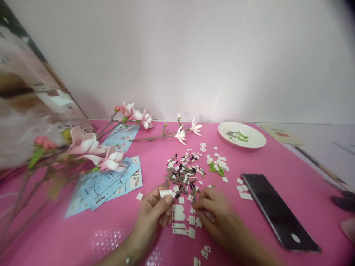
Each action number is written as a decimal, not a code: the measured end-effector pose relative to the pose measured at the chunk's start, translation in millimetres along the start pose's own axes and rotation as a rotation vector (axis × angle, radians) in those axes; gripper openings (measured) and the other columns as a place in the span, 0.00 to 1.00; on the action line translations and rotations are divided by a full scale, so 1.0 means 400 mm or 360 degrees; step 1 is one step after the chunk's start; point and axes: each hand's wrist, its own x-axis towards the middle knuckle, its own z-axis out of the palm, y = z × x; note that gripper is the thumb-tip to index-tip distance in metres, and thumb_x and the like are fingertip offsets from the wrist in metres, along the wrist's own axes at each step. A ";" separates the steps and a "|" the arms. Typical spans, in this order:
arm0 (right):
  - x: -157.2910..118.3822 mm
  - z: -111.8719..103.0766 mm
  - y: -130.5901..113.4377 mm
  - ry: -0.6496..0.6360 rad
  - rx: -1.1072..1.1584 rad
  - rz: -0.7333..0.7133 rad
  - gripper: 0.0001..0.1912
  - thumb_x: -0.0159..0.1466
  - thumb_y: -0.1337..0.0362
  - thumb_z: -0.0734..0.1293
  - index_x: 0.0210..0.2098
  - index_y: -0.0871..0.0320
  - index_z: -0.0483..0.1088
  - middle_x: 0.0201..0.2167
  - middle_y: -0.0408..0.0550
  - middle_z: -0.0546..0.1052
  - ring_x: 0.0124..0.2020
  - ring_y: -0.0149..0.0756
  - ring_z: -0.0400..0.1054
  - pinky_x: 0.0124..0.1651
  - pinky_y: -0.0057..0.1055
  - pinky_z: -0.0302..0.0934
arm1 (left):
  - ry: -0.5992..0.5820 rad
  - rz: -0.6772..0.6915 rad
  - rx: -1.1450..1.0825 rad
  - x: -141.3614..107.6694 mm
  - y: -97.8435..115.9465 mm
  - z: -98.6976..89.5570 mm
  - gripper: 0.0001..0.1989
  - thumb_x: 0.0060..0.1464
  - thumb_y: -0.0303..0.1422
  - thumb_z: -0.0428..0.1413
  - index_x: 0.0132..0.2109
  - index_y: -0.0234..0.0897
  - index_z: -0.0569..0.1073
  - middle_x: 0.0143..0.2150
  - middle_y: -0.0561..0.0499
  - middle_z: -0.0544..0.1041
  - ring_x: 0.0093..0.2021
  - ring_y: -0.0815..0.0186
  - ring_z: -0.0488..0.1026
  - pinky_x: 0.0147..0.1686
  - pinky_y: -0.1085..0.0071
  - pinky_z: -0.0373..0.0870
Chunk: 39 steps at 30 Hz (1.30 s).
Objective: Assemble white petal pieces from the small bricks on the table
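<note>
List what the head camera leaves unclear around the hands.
Head view:
- White plastic brick in left hand: partly hidden by the fingers.
- Right hand: motion-blurred, so its grip is unclear.
- Pale blue printed instruction sheets: print too small to read.
- Dark rounded objects: cut off by right edge.

Left hand (148, 223), right hand (220, 218) curled

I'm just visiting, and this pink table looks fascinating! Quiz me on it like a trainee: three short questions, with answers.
1. Multiple choice: what does the left hand pinch? A) a white plastic piece B) a blue sheet C) a flower stem
2. True or false: the black smartphone lies to the right of the right hand.
3. Short answer: which colour stands out among the pieces on the white plate?

Key: 1. A; 2. True; 3. Green.
</note>
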 end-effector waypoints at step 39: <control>0.021 0.009 0.088 0.0272 -0.0550 0.0089 0.08 0.64 0.68 0.60 0.35 0.58 0.71 0.46 0.55 0.69 0.50 0.48 0.61 0.48 0.46 0.58 | -0.0041 0.0094 0.0185 -0.006 -0.007 0.008 0.18 0.49 0.38 0.63 0.27 0.35 0.61 0.28 0.54 0.71 0.19 0.76 0.64 0.18 0.80 0.62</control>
